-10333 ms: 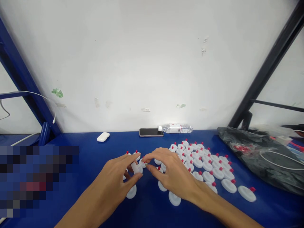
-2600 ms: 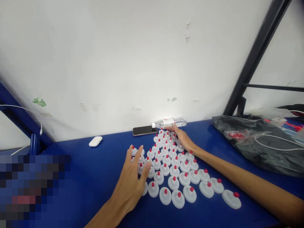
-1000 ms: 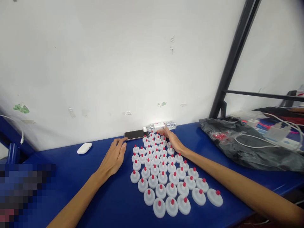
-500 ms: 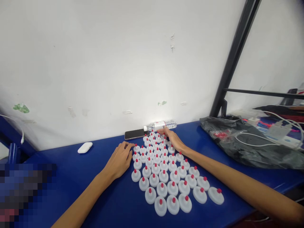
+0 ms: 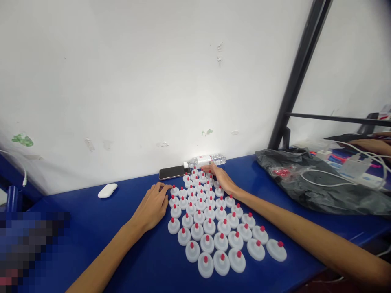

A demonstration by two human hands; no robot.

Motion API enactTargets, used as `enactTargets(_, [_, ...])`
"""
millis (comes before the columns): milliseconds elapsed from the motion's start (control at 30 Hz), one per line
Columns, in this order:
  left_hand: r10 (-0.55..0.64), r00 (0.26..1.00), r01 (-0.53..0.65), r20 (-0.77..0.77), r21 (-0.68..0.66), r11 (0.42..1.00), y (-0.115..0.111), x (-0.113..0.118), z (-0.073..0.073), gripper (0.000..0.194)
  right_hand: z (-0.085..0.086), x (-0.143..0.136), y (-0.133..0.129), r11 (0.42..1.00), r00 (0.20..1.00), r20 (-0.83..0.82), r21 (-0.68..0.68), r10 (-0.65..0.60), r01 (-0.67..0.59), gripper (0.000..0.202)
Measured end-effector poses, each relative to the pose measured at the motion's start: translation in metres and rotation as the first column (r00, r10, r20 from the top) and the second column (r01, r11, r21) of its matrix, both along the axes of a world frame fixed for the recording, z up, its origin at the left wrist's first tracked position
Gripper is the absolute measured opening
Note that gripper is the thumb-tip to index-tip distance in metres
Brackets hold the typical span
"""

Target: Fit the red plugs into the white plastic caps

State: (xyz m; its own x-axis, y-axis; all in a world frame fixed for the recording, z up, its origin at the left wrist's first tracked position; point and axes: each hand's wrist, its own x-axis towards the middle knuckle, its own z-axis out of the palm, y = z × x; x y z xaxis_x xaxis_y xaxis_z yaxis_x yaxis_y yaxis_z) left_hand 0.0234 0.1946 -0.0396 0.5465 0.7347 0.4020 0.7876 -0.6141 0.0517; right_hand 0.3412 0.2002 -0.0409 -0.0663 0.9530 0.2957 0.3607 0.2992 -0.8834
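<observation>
Many white nozzle caps with red tips [image 5: 209,227] stand upright in close rows on the blue table. At the left edge of the group is my left hand [image 5: 154,203], its fingers bent loosely and the index fingertip at a cap [image 5: 174,190] there. My right hand [image 5: 218,177] reaches along the far right side of the group, palm turned inward and fingers stretched behind the rearmost caps, partly hidden by them. Neither hand visibly grips anything. A clear water bottle [image 5: 203,161] lies on its side just behind my right fingers.
A black phone [image 5: 171,172] and a white earbud case [image 5: 107,190] lie toward the wall. On the right are a dark plastic bag [image 5: 305,195], a small bag of red tips [image 5: 282,171], white cables and a metal post [image 5: 293,89]. Another person's hand [image 5: 371,145] shows at far right.
The view has shifted slightly. My hands and the caps keep practically the same places. Another person's hand has come further into sight at the far right.
</observation>
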Motion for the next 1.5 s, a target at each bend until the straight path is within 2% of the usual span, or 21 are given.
enactTargets(433, [0.014, 1.0, -0.014, 0.021, -0.032, 0.999, -0.002, 0.001, 0.002, 0.035, 0.003, -0.002, -0.003, 0.999, 0.998, 0.042, -0.012, -0.041, 0.041, 0.031])
enactTargets(1067, [0.021, 0.998, -0.018, 0.052, -0.065, 0.998, 0.0, -0.001, 0.0, 0.037, 0.004, -0.003, -0.002, 0.999, 0.997, 0.067, 0.011, -0.037, 0.037, 0.029])
enactTargets(1300, [-0.011, 0.995, 0.019, 0.102, -0.082, 0.996, -0.004, -0.001, 0.002, 0.039, 0.004, -0.003, 0.0, 0.999, 0.994, 0.102, 0.002, -0.042, 0.042, 0.03])
enactTargets(1500, [-0.101, 0.986, 0.116, 0.135, -0.101, 0.988, -0.01, 0.005, 0.007, 0.04, 0.005, -0.003, -0.001, 0.999, 0.994, 0.107, 0.004, -0.037, 0.037, 0.03])
